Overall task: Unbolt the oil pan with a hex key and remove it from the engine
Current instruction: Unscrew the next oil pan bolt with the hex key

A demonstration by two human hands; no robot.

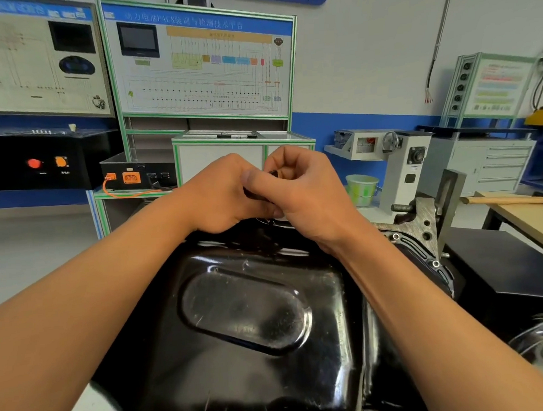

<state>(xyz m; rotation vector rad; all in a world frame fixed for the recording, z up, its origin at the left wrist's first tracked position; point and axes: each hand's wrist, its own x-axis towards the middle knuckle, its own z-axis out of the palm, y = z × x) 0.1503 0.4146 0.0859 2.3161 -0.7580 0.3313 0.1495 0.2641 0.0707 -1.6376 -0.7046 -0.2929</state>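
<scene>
Fingers point(288, 163) of my left hand point(222, 195) and right hand point(311, 199) pinch a dark tool, probably the hex key point(257, 195). Just below sits the pan point(245, 311): stiff, glossy, likely heavy; I'd grip its rim.

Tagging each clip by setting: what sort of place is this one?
Probably a vocational automotive training workshop: wired teaching panels behind, a black oil pan on an engine up front, a drawer cabinet and workbench at right.

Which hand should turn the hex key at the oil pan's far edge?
Right, probably: the right hand curls its fingers round the hex key, while the left hand only pins it under its thumb.
</scene>
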